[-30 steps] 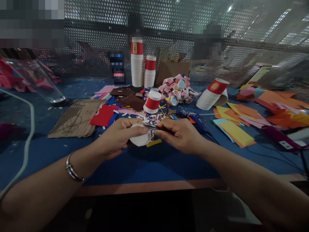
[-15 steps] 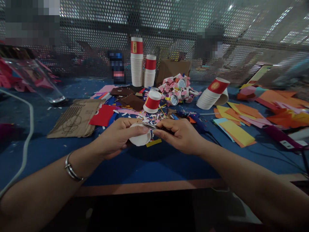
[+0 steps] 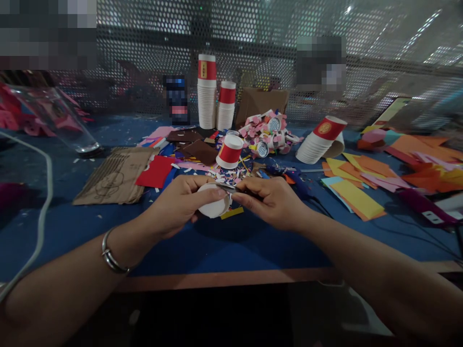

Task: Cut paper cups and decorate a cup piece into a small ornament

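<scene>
Fingers of my left hand [image 3: 183,202] close round a white paper cup [image 3: 214,205], its round face toward me. My right hand [image 3: 273,200] grips small metal scissors [image 3: 227,188], whose blades lie at the cup's upper rim by my left thumb. Most of the scissors' handle is hidden in my right fingers. Just beyond the hands, a red and white cup [image 3: 230,151] stands upside down among paper scraps. A yellow strip [image 3: 232,213] lies below the held cup, on the blue table.
Two cup stacks [image 3: 207,103] stand at the back, and a tilted stack [image 3: 320,140] is at the right. Cardboard [image 3: 115,178] and red paper [image 3: 155,171] lie left. Coloured sheets [image 3: 356,197] and a purple power strip [image 3: 427,205] are right. A glass jar [image 3: 72,125] leans far left.
The view has shifted slightly. My hands keep nearly the same pose, with the scissors still at the cup's rim; the held cup looks slightly turned.
</scene>
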The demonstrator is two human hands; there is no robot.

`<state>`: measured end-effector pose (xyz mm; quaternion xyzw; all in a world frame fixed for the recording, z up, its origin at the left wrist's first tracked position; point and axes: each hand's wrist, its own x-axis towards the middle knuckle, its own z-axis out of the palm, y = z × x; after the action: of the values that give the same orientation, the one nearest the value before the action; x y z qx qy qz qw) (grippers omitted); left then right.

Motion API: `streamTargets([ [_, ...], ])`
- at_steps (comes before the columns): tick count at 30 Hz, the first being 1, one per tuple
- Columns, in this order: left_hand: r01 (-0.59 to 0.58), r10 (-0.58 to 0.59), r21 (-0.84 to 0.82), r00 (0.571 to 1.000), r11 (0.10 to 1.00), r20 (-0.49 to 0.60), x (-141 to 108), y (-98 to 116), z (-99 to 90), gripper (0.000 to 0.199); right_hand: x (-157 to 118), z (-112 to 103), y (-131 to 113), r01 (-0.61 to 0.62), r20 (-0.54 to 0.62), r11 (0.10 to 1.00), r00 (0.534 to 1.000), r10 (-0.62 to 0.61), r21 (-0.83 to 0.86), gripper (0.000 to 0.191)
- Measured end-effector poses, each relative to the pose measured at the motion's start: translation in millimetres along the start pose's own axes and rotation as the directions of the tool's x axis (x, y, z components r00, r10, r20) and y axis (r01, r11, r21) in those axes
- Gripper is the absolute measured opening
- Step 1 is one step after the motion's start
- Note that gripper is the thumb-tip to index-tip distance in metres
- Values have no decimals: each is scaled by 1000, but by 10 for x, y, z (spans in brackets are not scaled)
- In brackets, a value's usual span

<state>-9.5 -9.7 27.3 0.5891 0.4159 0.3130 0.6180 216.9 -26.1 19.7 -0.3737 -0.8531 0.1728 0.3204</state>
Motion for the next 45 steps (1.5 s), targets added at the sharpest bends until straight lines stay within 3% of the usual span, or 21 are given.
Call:
streamTargets([
  [8,54,-50,-103,998,993,41,2,51,13,30,9,-3,-4,-24,0,999,1000,24,21,38],
  [13,13,-9,-118,999,993,32,17,40,-17,30,2,-11,29,-150,-29,988,988,151,28,42],
  [20,52,-50,-35,998,998,36,5,32,23,26,45,0,-8,-146,-127,960,976,180,238,44],
  [24,64,-70,67,993,996,95,-17,10,40,25,50,48,-34,-166,-81,932,976,203,323,34],
  [30,31,-44,82,985,996,167,-20,-43,56,28,39,79,-32,-201,13,918,978,209,342,26],
  [36,-50,40,91,994,995,105,9,-58,64,23,37,98,-18,-205,17,920,977,211,334,21],
  [45,-37,35,22,995,999,91,7,-38,53,39,40,97,-17,-204,48,927,979,199,315,16],
])
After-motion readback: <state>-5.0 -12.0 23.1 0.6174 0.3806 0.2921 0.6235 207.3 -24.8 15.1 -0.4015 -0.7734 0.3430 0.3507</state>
